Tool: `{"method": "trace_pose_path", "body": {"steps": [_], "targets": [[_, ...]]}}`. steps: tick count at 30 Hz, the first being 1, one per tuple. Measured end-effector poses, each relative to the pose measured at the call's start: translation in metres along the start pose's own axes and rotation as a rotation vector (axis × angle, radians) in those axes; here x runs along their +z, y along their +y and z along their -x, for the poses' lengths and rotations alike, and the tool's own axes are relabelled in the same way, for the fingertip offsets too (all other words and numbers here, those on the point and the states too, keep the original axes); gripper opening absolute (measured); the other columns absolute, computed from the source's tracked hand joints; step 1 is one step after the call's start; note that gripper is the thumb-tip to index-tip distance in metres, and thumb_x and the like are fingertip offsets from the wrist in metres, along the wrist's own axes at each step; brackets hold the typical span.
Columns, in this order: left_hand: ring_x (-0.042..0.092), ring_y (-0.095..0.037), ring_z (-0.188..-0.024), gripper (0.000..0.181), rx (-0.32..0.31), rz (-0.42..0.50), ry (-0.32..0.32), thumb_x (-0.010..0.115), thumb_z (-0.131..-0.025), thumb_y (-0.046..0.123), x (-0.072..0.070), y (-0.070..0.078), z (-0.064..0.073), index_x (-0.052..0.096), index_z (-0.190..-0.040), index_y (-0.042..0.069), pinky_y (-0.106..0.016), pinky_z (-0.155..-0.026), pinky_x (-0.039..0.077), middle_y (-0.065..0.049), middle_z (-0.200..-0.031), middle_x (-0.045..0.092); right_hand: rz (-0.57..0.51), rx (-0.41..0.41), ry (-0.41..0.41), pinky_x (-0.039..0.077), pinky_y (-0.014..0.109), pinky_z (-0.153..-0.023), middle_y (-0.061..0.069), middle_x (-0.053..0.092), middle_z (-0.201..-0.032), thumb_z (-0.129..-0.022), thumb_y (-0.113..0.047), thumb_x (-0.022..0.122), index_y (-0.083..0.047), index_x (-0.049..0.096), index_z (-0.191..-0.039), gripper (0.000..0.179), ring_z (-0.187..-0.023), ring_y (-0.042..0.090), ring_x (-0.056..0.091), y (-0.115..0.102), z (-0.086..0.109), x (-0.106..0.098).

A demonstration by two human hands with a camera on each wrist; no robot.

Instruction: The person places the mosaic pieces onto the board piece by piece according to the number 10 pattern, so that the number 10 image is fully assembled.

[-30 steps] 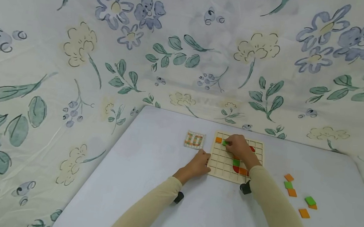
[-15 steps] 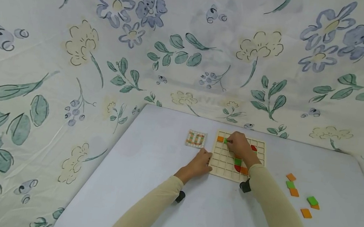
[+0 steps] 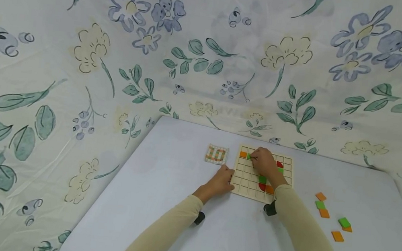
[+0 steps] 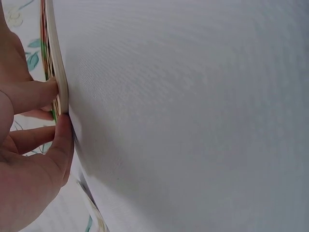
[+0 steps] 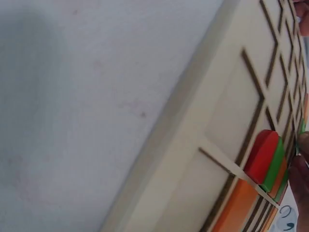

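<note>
My left hand (image 3: 220, 180) grips the near left corner of a wooden grid board (image 3: 244, 182) with bent fingers. In the left wrist view the fingertips (image 4: 62, 126) touch the board's pale edge (image 4: 59, 63). Over the board's upper part, my right hand (image 3: 265, 163) pinches a green square tile (image 3: 249, 156) at a cell in the far row. Just left of that tile lies an orange tile (image 3: 243, 154) in its cell. Red, green and orange pieces fill other cells, among them a red rounded piece (image 3: 262, 186); my right hand and forearm hide some cells.
A small pattern card (image 3: 216, 154) lies left of the board on the white table (image 3: 168, 166). Loose orange and green tiles, such as an orange one (image 3: 337, 236), lie to the right. Floral cloth (image 3: 205, 81) rises behind the table. Each wrist carries a black device (image 3: 270, 208).
My right hand has moved the green tile slightly left and down, up beside the orange tile in the far row. My left hand stays at the board's corner. The view has shifted slightly.
</note>
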State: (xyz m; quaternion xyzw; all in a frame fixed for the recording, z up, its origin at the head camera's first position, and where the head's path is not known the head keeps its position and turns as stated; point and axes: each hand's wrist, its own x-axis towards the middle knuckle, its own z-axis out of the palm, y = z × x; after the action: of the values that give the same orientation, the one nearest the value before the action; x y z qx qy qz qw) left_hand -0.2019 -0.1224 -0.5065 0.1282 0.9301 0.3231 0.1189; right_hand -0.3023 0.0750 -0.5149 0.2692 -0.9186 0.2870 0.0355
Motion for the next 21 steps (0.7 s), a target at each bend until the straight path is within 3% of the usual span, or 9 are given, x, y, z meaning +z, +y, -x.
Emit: {"method": "trace_pose_path", "body": {"steps": [6,11,18,21], "targets": [[0.046,-0.012,-0.091,0.046,0.007,-0.009,-0.007,0.075,-0.084,0.005,0.005,0.000,-0.002,0.057,-0.126,-0.005,-0.022,-0.077,0.044,-0.006,-0.108,0.044,-0.054,0.011,0.076,0.049,0.050,-0.087,0.023,0.063,-0.111,-0.090,0.003,0.063,0.008,0.072,-0.105,0.018,-0.104,0.039,0.059,0.008,0.013,-0.021],[0.047,-0.014,-0.092,0.048,0.011,0.005,-0.002,0.075,-0.084,0.003,0.003,0.001,-0.002,0.056,-0.127,-0.006,-0.025,-0.078,0.045,-0.008,-0.109,0.045,-0.021,0.140,0.098,0.049,0.052,-0.087,0.022,0.064,-0.110,-0.091,-0.001,0.063,0.006,0.072,-0.106,0.019,-0.102,0.037,0.059,0.025,0.034,-0.055],[0.048,-0.016,-0.094,0.050,0.033,-0.008,0.009,0.075,-0.083,0.003,0.001,0.000,-0.003,0.055,-0.129,-0.006,-0.027,-0.080,0.046,-0.010,-0.111,0.046,0.081,0.272,0.134,0.048,0.052,-0.084,0.023,0.065,-0.105,-0.090,-0.003,0.063,0.006,0.070,-0.106,0.020,-0.096,0.037,0.058,0.062,0.092,-0.095],[0.050,-0.017,-0.096,0.055,0.017,0.011,0.000,0.075,-0.083,0.002,0.001,0.000,-0.002,0.052,-0.132,-0.007,-0.028,-0.082,0.046,-0.012,-0.114,0.045,0.078,0.321,0.119,0.047,0.054,-0.083,0.025,0.064,-0.105,-0.090,-0.005,0.062,0.006,0.070,-0.106,0.021,-0.095,0.039,0.058,0.074,0.118,-0.105]]}}
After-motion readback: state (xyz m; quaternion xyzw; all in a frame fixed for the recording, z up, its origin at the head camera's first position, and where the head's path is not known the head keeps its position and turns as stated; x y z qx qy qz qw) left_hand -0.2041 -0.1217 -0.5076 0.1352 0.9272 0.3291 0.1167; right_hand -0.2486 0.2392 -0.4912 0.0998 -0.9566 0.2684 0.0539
